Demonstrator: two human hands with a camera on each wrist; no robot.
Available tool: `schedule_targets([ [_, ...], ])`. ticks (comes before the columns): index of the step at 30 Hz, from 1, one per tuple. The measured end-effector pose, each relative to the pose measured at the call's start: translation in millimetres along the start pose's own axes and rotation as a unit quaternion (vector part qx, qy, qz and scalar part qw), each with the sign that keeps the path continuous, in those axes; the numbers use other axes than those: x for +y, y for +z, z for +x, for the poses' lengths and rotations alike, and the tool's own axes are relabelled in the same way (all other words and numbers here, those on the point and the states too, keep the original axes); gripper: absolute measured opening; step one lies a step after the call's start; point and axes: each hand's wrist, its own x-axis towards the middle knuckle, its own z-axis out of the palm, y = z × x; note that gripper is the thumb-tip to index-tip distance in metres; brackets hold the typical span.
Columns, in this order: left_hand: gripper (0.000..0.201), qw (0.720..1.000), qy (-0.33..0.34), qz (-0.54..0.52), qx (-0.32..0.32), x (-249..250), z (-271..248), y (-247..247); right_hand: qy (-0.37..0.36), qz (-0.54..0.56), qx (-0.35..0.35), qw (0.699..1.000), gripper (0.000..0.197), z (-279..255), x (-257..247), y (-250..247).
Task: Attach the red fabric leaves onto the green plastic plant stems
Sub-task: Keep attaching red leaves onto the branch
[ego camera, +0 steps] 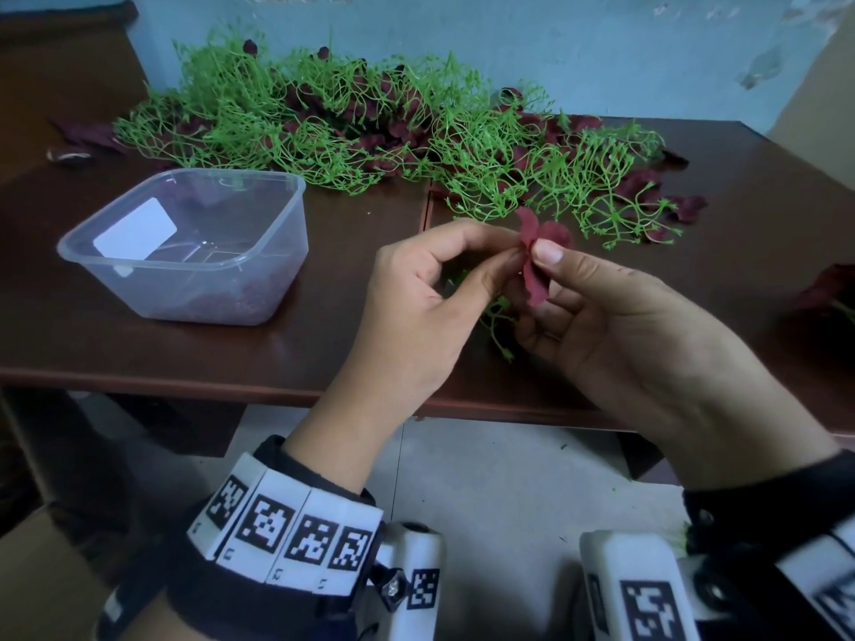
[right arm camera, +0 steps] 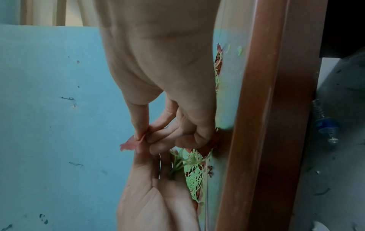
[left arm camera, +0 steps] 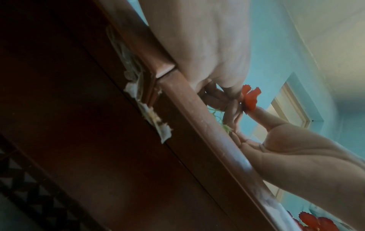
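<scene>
1. The counter (ego camera: 139, 353) is dark reddish-brown wood with a rounded front lip, and a seam runs across its top near the middle; it stands against a pale blue wall (ego camera: 601, 53) marked with chips and scuffs
2. Below the front edge lies a light tiled floor (ego camera: 486, 478); in the right wrist view a plastic bottle (right arm camera: 324, 123) lies on that floor
3. A clear plastic tub (ego camera: 194, 242) sits on the left part of the counter, with a white label on its far inner wall and some dark red bits showing dimly at its bottom
4. Along the back of the counter sprawls a heap of green plastic plant stems (ego camera: 370, 127), thin, wiry and branching, with dark red fabric leaves mixed among them and a few lying loose at the right
5. The red fabric leaf (ego camera: 539, 261) is deep maroon, lobed and folded, held above the front middle of the counter, just before the heap
6. The left hand (ego camera: 416, 307) pinches the leaf with thumb and forefinger, and a green sprig (ego camera: 497, 326) shows under its palm
7. The right hand (ego camera: 615, 326) clamps the same leaf from the other side, thumb on top, fingers curled beneath
</scene>
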Motion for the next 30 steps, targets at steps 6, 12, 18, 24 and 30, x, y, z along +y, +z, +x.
schedule_targets([
  [6, 0.014, 1.000, -0.008, 0.001, -0.008, -0.7, 2.0, -0.8, 0.010, -0.005, 0.009, 1.000, 0.016, 0.3, -2.1, -1.2],
  [12, 0.012, 0.999, -0.024, -0.011, 0.020, 2.0, 1.9, -0.4, -0.029, -0.051, 0.020, 0.998, 0.017, 0.6, -0.5, -0.3],
  [18, 0.007, 0.987, -0.064, -0.098, 0.106, -6.2, 6.5, -4.1, -0.109, -0.151, 0.043, 0.982, 0.018, 3.9, 3.2, 2.9],
  [24, 0.011, 0.976, -0.095, -0.184, 0.070, -4.1, 5.8, -0.8, -0.291, -0.475, 0.087, 0.826, 0.021, -0.2, 9.6, 0.8],
  [30, 0.010, 0.982, -0.115, -0.149, 0.000, 1.8, 4.6, -8.2, -0.332, -0.526, 0.135, 0.772, 0.031, 6.8, 11.8, 0.4],
])
